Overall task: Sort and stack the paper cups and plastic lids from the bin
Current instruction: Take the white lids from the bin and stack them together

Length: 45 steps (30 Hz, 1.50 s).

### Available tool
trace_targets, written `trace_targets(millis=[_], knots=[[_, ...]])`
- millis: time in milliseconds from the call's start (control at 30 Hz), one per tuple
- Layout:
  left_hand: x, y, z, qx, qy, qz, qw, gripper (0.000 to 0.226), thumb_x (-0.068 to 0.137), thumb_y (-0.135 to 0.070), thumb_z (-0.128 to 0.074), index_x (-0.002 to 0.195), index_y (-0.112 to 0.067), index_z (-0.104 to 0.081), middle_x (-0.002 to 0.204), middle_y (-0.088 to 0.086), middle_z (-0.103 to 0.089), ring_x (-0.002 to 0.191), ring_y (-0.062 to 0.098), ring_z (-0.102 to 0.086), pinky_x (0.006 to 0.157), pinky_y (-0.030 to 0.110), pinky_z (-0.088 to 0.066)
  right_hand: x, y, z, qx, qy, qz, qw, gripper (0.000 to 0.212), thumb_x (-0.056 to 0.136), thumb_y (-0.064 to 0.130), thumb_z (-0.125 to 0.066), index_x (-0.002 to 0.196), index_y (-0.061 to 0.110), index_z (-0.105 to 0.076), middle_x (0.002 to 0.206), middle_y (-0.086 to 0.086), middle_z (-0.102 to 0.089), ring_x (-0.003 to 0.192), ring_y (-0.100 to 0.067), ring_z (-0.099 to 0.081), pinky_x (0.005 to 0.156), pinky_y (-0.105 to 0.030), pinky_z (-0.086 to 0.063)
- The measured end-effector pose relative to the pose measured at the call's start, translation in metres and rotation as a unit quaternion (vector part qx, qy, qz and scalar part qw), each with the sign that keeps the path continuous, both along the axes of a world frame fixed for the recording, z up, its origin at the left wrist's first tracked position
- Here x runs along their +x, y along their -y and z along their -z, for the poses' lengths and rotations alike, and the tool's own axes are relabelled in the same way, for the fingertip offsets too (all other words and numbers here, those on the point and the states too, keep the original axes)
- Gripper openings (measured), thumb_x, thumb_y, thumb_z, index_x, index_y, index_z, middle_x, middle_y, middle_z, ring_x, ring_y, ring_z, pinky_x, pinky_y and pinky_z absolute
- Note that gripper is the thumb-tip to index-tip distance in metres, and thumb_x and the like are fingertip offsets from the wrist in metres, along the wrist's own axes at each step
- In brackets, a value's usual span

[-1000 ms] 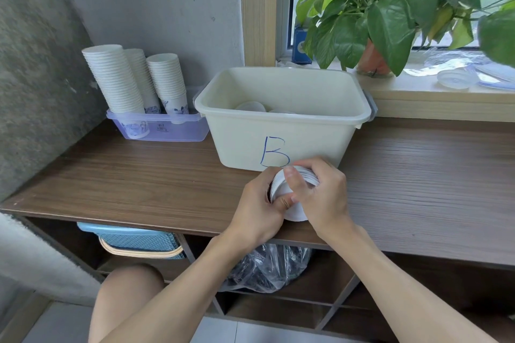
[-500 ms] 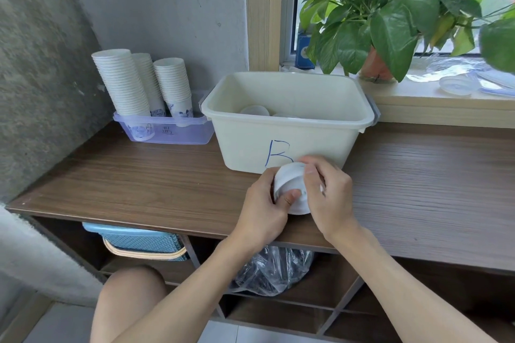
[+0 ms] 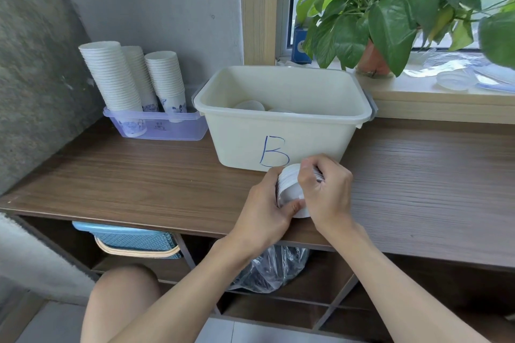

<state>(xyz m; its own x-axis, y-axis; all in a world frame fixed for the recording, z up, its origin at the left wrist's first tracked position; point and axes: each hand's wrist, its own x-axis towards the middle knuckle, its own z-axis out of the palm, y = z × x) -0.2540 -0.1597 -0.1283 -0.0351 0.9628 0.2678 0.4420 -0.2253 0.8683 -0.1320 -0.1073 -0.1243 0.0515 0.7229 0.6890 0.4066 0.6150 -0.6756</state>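
A stack of white plastic lids (image 3: 289, 189) lies on its side just in front of the cream bin (image 3: 281, 136) marked "B". My left hand (image 3: 264, 211) grips the stack from the left, thumb under it. My right hand (image 3: 326, 192) curls over it from the right and hides its far end. A few white lids (image 3: 250, 106) lie inside the bin. Three tall stacks of paper cups (image 3: 117, 78) stand in a clear tray (image 3: 167, 128) at the back left.
A wooden counter (image 3: 139, 175) carries everything. A potted plant (image 3: 390, 8) and clear lids (image 3: 454, 81) sit on the windowsill at right. Below the counter are a blue basket (image 3: 133, 239) and a plastic bag (image 3: 273, 267). A concrete wall bounds the left side.
Both hands stayed on the lid stack and turned it a little, so its ridged side now shows at the left. My head moved slightly closer.
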Motion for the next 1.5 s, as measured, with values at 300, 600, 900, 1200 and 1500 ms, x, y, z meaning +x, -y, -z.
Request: trace_targets(millis=[300,600,900,1200,1500], knots=[[0.004,0.003,0.001,0.005,0.001,-0.021,1.0,0.044,0.084,-0.006,-0.072,0.123,-0.021,-0.057,0.101,-0.018,-0.066,0.097,-0.003,-0.06,0.077,0.006,-0.043,-0.004,-0.004,-0.001,0.017,-0.003,-0.007,1.0,0.033,0.087,0.027,-0.04,0.057,0.015,-0.044,0.052,0.016,-0.034,0.053,-0.002,-0.04,0.053,-0.005,-0.027],[0.004,0.002,-0.005,-0.017,0.012,-0.017,1.0,0.048,0.084,-0.013,-0.073,0.125,-0.026,-0.053,0.112,-0.017,-0.064,0.103,-0.004,-0.059,0.081,0.006,-0.042,0.003,0.004,-0.012,-0.008,0.027,-0.027,0.999,0.033,0.082,0.04,-0.054,0.08,0.011,-0.07,0.081,0.003,-0.068,0.078,-0.01,-0.062,0.074,-0.026,-0.049],[0.0,0.001,-0.007,-0.027,0.006,-0.025,0.999,0.04,0.084,-0.012,-0.074,0.12,-0.023,-0.061,0.099,-0.021,-0.066,0.094,-0.011,-0.06,0.076,0.006,-0.042,0.0,0.001,-0.01,-0.041,-0.01,-0.053,0.998,0.027,0.081,0.037,-0.052,0.078,0.017,-0.069,0.079,0.009,-0.068,0.079,-0.005,-0.063,0.075,-0.02,-0.047],[0.002,0.002,-0.003,-0.012,0.014,-0.038,0.999,0.027,0.08,-0.014,-0.079,0.104,-0.021,-0.07,0.089,-0.012,-0.073,0.082,0.001,-0.066,0.07,0.013,-0.048,0.005,-0.007,0.0,0.017,0.023,-0.03,0.999,0.033,0.081,0.031,-0.05,0.066,0.007,-0.067,0.067,0.007,-0.06,0.065,-0.008,-0.055,0.064,-0.014,-0.041],[0.003,0.005,-0.004,-0.013,0.037,-0.026,0.999,0.026,0.08,-0.014,-0.079,0.104,-0.021,-0.069,0.089,-0.006,-0.074,0.085,0.011,-0.067,0.073,0.025,-0.053,0.004,-0.005,-0.002,-0.005,0.021,-0.033,0.999,0.033,0.081,0.029,-0.048,0.062,0.007,-0.062,0.061,0.017,-0.052,0.06,0.002,-0.049,0.061,-0.006,-0.034]])
